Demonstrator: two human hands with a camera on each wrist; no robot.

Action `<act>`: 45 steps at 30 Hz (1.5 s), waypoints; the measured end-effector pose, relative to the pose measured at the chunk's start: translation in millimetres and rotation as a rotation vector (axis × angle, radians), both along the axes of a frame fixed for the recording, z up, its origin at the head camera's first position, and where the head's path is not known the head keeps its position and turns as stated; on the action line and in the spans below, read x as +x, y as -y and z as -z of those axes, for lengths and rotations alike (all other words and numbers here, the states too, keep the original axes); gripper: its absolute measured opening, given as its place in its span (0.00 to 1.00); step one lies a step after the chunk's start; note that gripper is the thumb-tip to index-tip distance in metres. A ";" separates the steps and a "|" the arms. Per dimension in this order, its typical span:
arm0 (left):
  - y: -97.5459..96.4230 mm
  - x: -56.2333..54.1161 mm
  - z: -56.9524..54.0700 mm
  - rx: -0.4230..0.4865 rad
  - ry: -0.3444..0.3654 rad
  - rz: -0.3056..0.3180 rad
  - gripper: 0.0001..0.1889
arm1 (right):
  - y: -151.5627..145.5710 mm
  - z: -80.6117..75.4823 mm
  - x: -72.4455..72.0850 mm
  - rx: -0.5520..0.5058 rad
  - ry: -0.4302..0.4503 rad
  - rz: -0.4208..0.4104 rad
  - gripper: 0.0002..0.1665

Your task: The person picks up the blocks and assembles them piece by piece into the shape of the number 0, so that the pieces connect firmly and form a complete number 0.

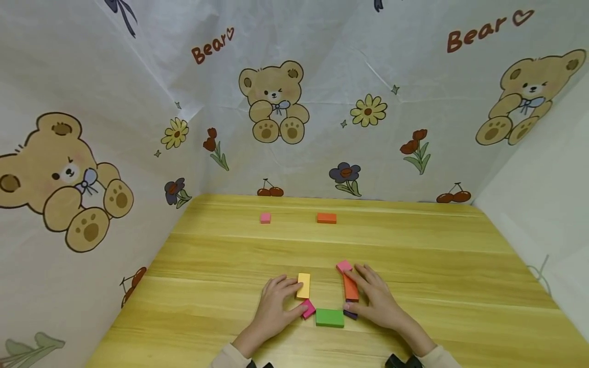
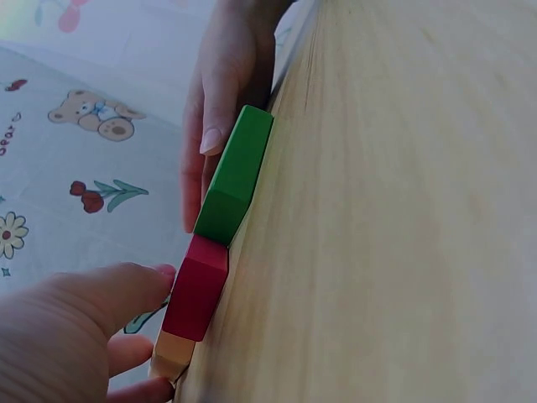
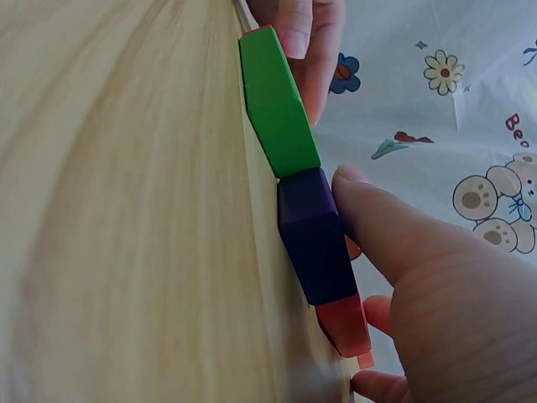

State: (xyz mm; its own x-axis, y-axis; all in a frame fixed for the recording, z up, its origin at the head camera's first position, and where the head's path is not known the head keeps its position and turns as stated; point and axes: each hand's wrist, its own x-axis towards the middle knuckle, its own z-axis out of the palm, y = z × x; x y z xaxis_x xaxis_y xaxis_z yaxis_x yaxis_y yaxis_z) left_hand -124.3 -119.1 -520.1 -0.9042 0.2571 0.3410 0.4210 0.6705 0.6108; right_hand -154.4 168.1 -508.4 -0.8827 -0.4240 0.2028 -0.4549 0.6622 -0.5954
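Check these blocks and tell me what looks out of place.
Only the far pink block and far orange block stand out: they lie toward the back of the table, apart from the green block and its neighbours. Nothing visible looks spilled or damaged.

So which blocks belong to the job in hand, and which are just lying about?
Job, judging by closeness to the left hand and right hand:
yellow rectangular block
short magenta block
green rectangular block
short purple block
near orange rectangular block
near pink square block

Seemingly lying about, farther back on the wood-grained table:
far pink square block
far orange rectangular block
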 end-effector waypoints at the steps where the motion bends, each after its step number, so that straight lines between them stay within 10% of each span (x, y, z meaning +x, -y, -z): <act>1: 0.2 -0.1 0.0 0.000 0.005 -0.001 0.25 | 0.3 -0.4 0.5 0.000 -0.003 -0.001 0.47; 11: 16.3 -17.5 -23.3 0.180 0.177 -0.068 0.28 | -0.3 -3.4 2.5 0.010 -0.010 0.008 0.46; 21: 59.1 -97.0 -50.4 0.246 0.230 -0.280 0.30 | -2.3 -4.0 3.4 0.007 -0.001 0.011 0.47; 31: 87.5 -160.7 -43.1 0.231 0.355 -0.352 0.33 | -1.2 -1.7 2.3 0.009 -0.010 0.001 0.47; 38: 90.8 -182.7 -36.2 0.236 0.366 -0.377 0.31 | -0.8 -3.2 1.4 -0.003 -0.020 0.003 0.47; 45: 81.6 -194.1 -32.2 0.053 0.332 -0.417 0.31 | -1.5 -1.2 1.9 0.011 -0.006 0.005 0.47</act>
State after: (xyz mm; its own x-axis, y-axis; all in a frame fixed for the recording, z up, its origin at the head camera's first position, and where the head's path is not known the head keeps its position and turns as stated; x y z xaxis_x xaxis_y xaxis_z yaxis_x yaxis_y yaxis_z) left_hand -318.5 -200.7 -487.9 -0.9875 -0.1563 0.0221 -0.0958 0.7045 0.7032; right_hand -152.6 169.6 -507.3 -0.8833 -0.4223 0.2036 -0.4556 0.6710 -0.5850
